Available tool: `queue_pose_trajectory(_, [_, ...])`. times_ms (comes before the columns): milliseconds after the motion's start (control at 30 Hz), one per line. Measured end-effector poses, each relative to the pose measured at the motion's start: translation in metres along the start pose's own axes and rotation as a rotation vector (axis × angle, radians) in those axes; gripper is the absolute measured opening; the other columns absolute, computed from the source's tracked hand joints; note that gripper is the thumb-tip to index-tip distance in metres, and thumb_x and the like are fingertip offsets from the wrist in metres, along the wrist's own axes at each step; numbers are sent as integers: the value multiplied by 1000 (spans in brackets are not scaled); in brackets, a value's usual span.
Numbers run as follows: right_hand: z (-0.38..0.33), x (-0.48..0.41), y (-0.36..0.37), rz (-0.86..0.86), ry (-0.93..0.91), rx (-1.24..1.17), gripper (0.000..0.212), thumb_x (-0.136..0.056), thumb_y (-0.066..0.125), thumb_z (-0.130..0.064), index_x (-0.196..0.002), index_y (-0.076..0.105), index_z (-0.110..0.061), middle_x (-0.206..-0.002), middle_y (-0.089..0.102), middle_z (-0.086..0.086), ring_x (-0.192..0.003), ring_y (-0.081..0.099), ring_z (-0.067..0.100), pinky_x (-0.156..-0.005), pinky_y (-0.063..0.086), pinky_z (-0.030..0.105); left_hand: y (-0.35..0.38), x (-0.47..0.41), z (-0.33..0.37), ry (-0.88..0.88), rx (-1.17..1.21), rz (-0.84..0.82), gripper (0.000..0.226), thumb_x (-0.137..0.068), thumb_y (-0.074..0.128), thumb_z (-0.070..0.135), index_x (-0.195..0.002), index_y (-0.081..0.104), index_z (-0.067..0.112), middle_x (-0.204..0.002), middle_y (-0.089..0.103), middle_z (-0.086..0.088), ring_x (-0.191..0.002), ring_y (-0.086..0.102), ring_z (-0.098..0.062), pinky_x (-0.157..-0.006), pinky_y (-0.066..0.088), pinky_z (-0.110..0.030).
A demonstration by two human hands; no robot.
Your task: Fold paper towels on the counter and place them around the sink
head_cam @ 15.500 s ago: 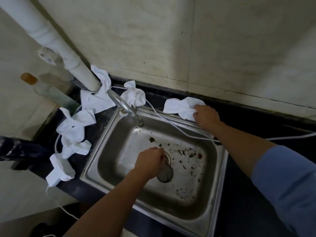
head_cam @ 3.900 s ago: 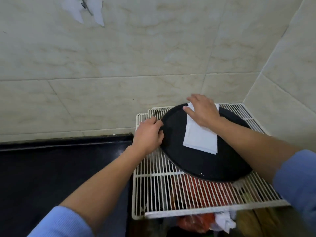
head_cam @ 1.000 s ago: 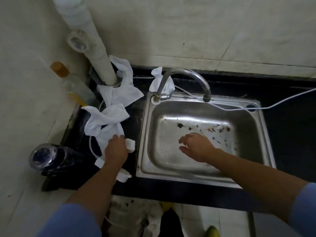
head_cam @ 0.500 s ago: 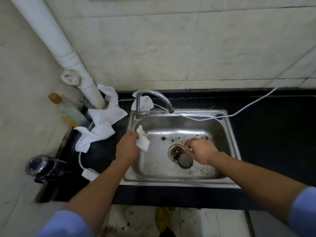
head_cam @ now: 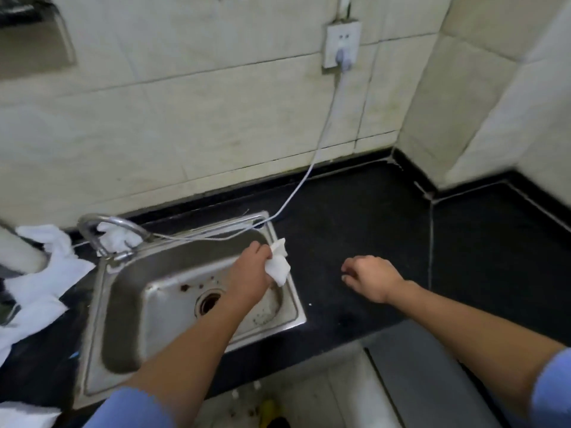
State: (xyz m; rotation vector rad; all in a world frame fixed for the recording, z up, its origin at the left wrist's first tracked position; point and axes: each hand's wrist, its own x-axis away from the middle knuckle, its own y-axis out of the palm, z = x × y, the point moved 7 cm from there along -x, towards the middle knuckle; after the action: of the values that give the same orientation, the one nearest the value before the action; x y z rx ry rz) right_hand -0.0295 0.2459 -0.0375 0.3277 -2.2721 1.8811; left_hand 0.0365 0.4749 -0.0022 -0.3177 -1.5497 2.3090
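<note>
Paper towels [head_cam: 65, 270] lie bunched and loose at the far left of the frame, draped round the foot of a pale pipe [head_cam: 18, 253] and down the dark edge below it. We take them for pieces already laid on that side of the basin, there to line its border. A further wad [head_cam: 117, 240] sits tucked behind the curved faucet [head_cam: 123, 222], close against its base at the back rim. Right of that the steel sink [head_cam: 91, 350] fills the lower left centre, its drain [head_cam: 210, 302] open and flecks of dirt on its floor. Over its right-hand rim, near the back corner, the left hand [head_cam: 250, 273] holds a small white towel [head_cam: 278, 267]. The fingers [head_cam: 261, 250] are curled round the near part of it, and we cannot tell where the thumb lies. The paper juts out to the right of the knuckles, beyond the fingertips, and hangs just over the line where steel meets stone. We judge it is carried there because that side of the sink has no towel on it yet. Just above the hand a thin white cable [head_cam: 323, 137] crosses the back rim and climbs the tiled wall [head_cam: 216, 125] toward the upper right. Further right, well apart from the towel, the right hand [head_cam: 370, 278] hovers low over the black counter [head_cam: 355, 211] with its fingers loosely curled and nothing in them. We read it as ready to press or smooth the paper once it is set down.
</note>
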Motion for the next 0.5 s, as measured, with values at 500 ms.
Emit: queue_pose_trajectory(500, [152,15,35,-88,379,-127,29,-95,46,-43,-118,56,-27,-115,61,0,-102,59,23,-82,50,37,162,-108,119,279,13,-374,36,-80,58,13,-115,57,20,-110,52,2,-103,53,-18,-81,47,-31])
